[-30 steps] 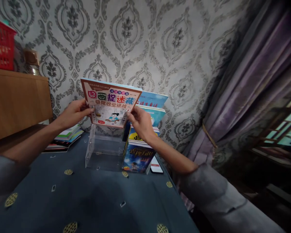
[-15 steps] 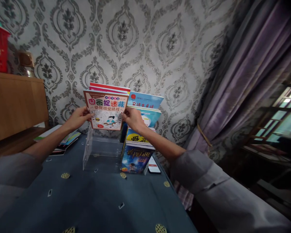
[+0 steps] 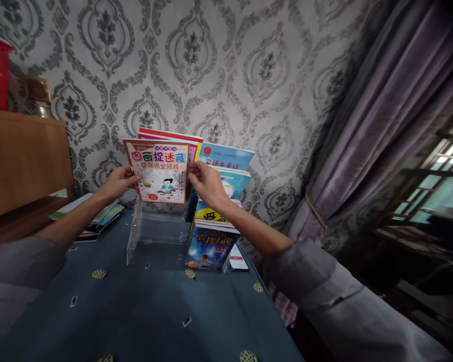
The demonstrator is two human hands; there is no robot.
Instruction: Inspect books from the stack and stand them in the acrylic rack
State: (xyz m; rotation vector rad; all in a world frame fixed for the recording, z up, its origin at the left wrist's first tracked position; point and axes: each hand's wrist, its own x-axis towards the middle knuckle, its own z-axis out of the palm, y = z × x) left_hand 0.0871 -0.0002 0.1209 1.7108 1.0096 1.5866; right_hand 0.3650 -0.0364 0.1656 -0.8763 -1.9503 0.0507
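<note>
Brown-bordered book point(image 3: 158, 173), apparently “图画捉迷藏”

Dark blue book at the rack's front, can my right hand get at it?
Probably yes: nothing covers the front of the dark blue book, though the right hand is at the edge of the brown-bordered book.

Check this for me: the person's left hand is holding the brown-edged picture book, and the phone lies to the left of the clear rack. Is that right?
Not quite: the phone lies to the right of the clear rack, as the head view shows. The left hand is indeed holding the brown-edged picture book.
</note>
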